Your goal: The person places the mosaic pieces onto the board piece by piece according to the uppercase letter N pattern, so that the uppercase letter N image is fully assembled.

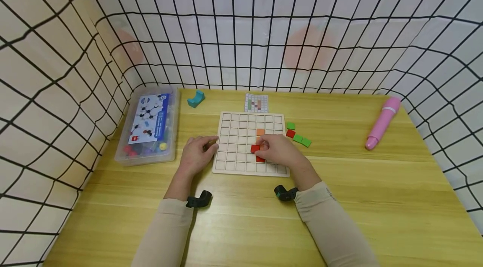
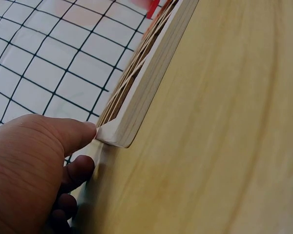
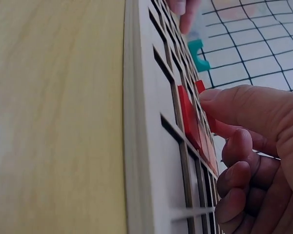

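A wooden grid board (image 1: 235,166) lies on the table. My right hand (image 1: 281,149) is over it, pinching a red square tile (image 1: 255,148) between thumb and fingers. Just below, another red tile (image 1: 260,159) sits in the grid; the right wrist view shows this red tile (image 3: 188,119) near my thumb. An orange tile (image 1: 260,132) lies higher in the same column, and my fingers partly cover what is between. At the board's left edge rests my left hand (image 1: 197,154), its thumb (image 2: 80,134) touching the corner in the left wrist view.
Right of the board lie loose green tiles (image 1: 297,138) and a red tile (image 1: 290,133). A printed pattern card (image 1: 256,102) is behind it. Farther out are a teal curved piece (image 1: 196,99), a clear plastic case (image 1: 147,159) and a pink cylinder (image 1: 383,123). Black netting surrounds the table.
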`<state>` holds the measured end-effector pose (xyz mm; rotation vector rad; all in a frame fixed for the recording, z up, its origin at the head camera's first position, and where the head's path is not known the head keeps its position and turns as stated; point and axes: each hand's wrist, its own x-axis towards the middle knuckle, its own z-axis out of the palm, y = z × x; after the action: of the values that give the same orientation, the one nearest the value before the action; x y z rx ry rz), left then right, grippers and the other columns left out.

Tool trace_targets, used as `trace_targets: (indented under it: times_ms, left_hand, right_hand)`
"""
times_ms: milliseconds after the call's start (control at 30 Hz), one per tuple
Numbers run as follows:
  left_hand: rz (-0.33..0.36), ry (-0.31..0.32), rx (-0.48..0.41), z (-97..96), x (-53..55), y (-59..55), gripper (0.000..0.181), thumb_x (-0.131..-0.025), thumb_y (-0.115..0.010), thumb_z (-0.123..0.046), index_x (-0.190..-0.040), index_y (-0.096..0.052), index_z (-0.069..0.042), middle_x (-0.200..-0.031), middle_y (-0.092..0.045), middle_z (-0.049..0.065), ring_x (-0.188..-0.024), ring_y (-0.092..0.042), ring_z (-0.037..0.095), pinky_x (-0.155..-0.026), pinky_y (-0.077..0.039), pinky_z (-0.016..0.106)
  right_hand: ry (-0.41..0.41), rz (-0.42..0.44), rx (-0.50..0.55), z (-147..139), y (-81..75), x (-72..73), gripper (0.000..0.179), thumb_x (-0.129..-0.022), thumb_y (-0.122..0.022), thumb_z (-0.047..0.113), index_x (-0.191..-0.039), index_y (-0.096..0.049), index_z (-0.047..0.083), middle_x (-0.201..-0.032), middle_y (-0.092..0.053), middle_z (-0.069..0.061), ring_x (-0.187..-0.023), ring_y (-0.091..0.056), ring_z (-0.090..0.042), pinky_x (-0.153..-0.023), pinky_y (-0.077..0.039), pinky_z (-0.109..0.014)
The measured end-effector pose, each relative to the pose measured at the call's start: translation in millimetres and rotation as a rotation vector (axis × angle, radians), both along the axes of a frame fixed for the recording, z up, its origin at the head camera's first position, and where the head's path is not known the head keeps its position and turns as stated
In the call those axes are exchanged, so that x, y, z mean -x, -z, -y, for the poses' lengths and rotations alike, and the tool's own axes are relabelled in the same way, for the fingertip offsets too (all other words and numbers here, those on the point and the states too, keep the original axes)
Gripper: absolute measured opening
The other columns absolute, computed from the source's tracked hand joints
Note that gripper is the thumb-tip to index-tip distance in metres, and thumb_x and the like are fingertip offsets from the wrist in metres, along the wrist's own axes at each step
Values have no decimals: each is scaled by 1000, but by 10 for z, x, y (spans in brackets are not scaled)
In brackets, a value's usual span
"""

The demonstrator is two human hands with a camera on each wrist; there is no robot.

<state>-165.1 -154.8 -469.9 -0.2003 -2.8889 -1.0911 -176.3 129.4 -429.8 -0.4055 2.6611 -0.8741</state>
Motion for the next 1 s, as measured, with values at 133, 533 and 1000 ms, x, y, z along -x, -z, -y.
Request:
trace_targets:
  times_ms: [133, 533, 1000]
  left_hand:
    - [2, -2, 0, 3, -3, -6, 35, -99, -65, -30, -131, -72, -20, -91, -67, 7, -85, -47, 24, -77, -36, 34]
    - [-2, -3, 2, -5, 1, 6, 34, -98, -65, -29, -130, -72, -19, -89, -66, 6, -85, -48, 24, -77, -36, 34]
    - [-4, -8, -11, -8, -1, -1, 34, -98, -65, -28, -130, -72, -19, -92, -67, 7, -85, -47, 24, -77, -36, 34]
  right_hand:
    - [-7, 1, -12, 71, 15, 44, 24, -91, -75, 28, -108, -71, 12, -75, -56, 1, -70, -52, -16, -66, -41, -29]
    - [-9, 10, -69, 171, 31, 85, 29, -92, -74, 28, -117, -70, 14, -79, -59, 0, -69, -52, -16, -65, -41, -30]
    - [145, -36, 86, -259, 70, 134, 30, -94, -71, 29, -119, -69, 14, -79, -53, -1, -64, -45, -17, -60, -37, -30]
